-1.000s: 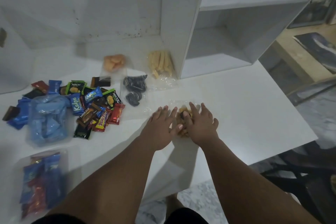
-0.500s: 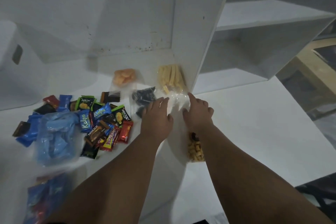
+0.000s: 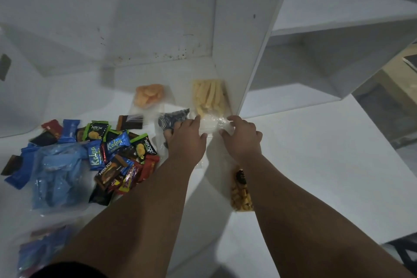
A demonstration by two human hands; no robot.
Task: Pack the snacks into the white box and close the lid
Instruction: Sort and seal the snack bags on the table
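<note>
White table [image 3: 316,153], white shelf unit [image 3: 248,29] (scuffed), wooden surface [image 3: 399,83] beyond

shelf [image 3: 243,52] ahead, snacks [image 3: 117,153] left, free table [image 3: 316,153] right

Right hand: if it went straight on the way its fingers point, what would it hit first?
Beyond the clear bag top the right hand pinches, probably the bag of yellow sticks, then the white shelf panel; depth is hard to judge.

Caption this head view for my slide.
Left hand and right hand grip the top of a clear snack bag beside wrapped snacks on a white table.
</note>
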